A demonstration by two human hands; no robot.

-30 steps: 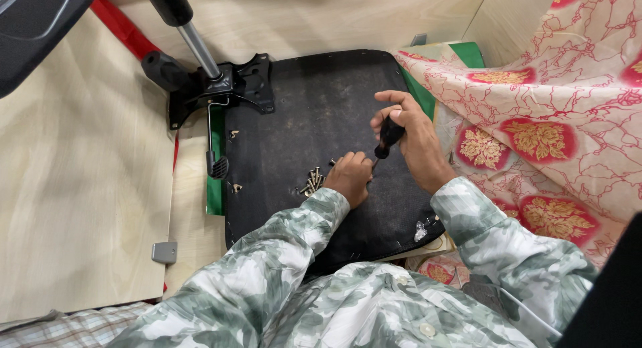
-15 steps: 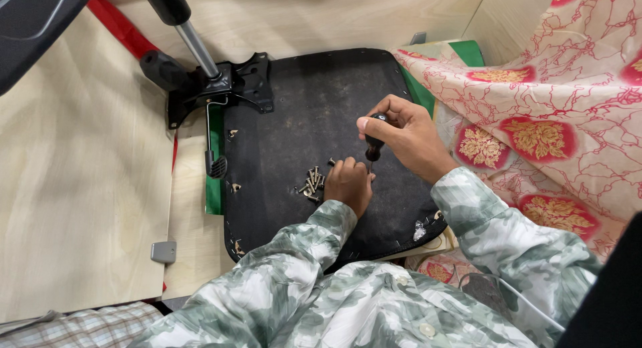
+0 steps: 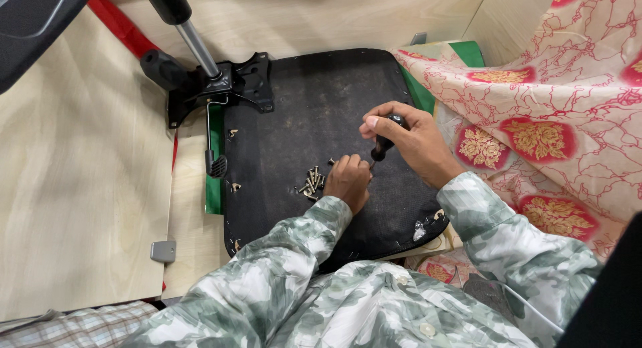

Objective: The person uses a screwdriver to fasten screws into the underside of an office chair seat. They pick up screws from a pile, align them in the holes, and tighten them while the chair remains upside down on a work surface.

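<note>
Centre of frame: a black seat pad (image 3: 321,121) lies underside-up on pale wooden boards (image 3: 80,187).

Right hand (image 3: 408,144), just right of centre, is wrapped around the black handle of a screwdriver (image 3: 382,146). Fingers curled tight, thumb laid along the top. The tool stands nearly upright, its tip down on the pad right beside the left hand.

Left hand (image 3: 348,181), centre and slightly lower, is bunched with its fingertips pressed down at the screwdriver tip. Whether it pinches a screw there cannot be told; the fingers hide the spot.

Just left of the left hand, a small heap of screws (image 3: 311,182) lies on the pad, touching or nearly touching the knuckles.

Upper left: a black metal bracket (image 3: 227,87) with a steel rod (image 3: 197,47) rising from it sits at the pad's top edge. A red bar (image 3: 120,27) runs behind it.

Right side of frame: a red-and-cream flowered cloth (image 3: 548,107) is draped beside the pad. Both sleeves are in a green-white camouflage pattern.
</note>
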